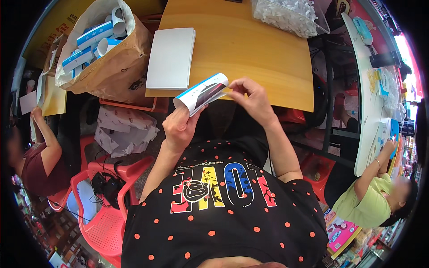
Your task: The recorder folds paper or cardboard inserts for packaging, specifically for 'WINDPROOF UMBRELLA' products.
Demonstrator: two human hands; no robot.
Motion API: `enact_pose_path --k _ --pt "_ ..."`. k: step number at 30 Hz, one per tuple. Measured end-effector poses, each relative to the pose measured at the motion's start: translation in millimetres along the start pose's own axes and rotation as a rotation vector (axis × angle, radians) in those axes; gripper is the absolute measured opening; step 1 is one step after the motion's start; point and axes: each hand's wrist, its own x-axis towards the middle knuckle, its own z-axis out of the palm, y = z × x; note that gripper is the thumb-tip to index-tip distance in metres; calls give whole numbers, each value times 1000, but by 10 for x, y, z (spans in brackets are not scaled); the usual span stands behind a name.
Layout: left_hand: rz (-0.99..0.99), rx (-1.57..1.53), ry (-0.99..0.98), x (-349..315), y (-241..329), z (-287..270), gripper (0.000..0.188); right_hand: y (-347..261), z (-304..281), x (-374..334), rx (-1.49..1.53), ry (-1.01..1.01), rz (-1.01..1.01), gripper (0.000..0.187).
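Left grip (177, 127) partly hidden by curled sheet (204, 92).

Illumination is bright and diffuse over the wooden tabletop (254, 58). The strongest light enters at the far right edge — highlights there are clipped to white. The zone beneath the tabletop falls into deep shadow. Fisheye distortion bends the white table (364, 111) at right; black vignetting surrounds the view. Left hand (179, 126) and right hand (250, 99) render acceptably sharp — peripheral detail is softer and smeared.
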Motion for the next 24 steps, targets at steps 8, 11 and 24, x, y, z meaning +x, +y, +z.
enact_pose_path --k 8,11,24 --pt "115 87 -100 99 80 -138 22 19 -174 59 199 -220 301 21" --pt "141 78 -113 99 75 -146 23 57 -188 73 242 -303 314 22" --pt "183 91 -152 28 10 -187 19 183 -72 57 183 -402 339 26"
